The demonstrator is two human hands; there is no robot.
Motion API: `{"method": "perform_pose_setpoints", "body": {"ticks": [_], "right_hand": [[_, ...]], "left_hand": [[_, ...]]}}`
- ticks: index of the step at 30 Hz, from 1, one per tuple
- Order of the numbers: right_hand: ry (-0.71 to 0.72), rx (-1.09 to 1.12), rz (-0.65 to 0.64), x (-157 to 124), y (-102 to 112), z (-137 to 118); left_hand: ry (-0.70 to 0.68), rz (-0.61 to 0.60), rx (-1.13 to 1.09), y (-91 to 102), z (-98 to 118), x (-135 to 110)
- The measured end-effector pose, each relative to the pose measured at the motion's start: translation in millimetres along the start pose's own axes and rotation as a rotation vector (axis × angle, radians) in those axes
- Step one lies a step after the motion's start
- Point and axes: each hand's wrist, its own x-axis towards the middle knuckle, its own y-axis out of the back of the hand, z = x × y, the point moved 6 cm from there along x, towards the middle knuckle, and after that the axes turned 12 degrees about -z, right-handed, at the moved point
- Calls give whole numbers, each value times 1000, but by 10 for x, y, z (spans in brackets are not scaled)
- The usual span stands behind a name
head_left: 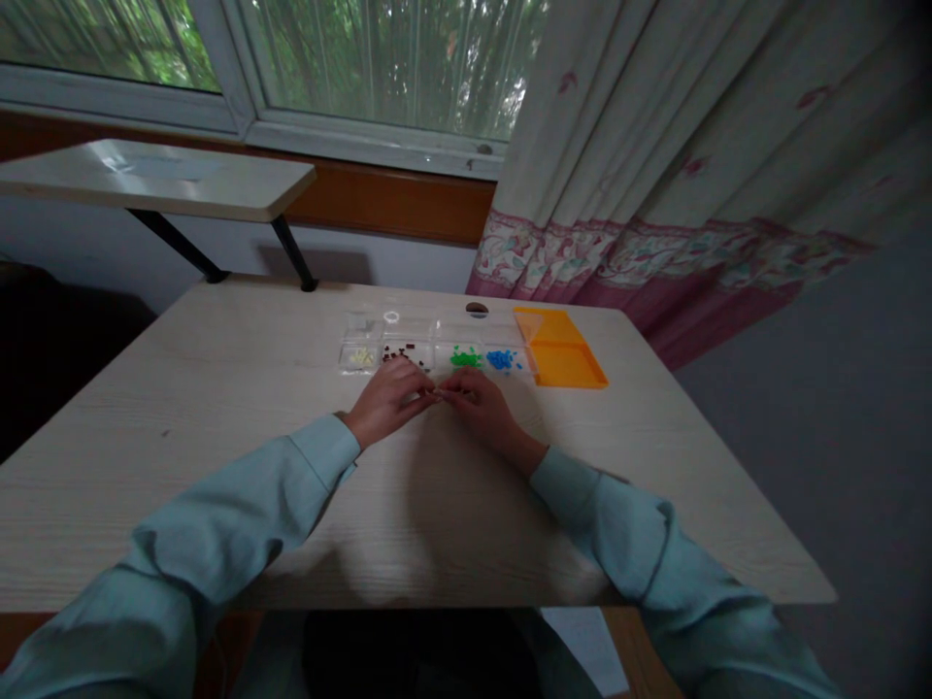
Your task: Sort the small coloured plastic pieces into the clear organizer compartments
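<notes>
I see a clear compartment box [408,328] lying flat on the wooden table [218,408], orange lid [560,351] open rightward, its near row holding pale yellow beads [361,357], dark brown beads [399,353], green beads [464,358] and blue beads [502,360].

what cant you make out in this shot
Head view, whether the left hand and right hand hold anything where their fingertips meet: hidden by the fingers, too small.
Head view, dark beads in the clear box: too small and dim to tell their shape.
Head view, dark round spot behind the box: hole or object, too small to tell.
</notes>
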Motion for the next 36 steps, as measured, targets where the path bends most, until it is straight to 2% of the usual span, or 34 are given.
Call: {"method": "perform_pose_setpoints", "body": {"ticks": [5,8,12,16,20,24,36], "right_hand": [[38,-2,-26,-17,-5,-12],[3,-48,42,-43,66,84],[-66,-175,160,-86,216,262],[-34,-354,81,-91,207,291],[-23,-465,21,-102,151,259],[-18,-507,-8,-108,116,249],[-5,-551,-44,-113,103,250]], "left_hand": [[-9,25,22,9,-28,5],[42,34,95,71,-130,-22],[174,108,219,317,-406,-146],[295,160,321,565,-763,-316],[386,201,356,669,-1010,-445],[419,211,388,664,-1067,-484],[398,198,392,633,-1077,-484]]}}
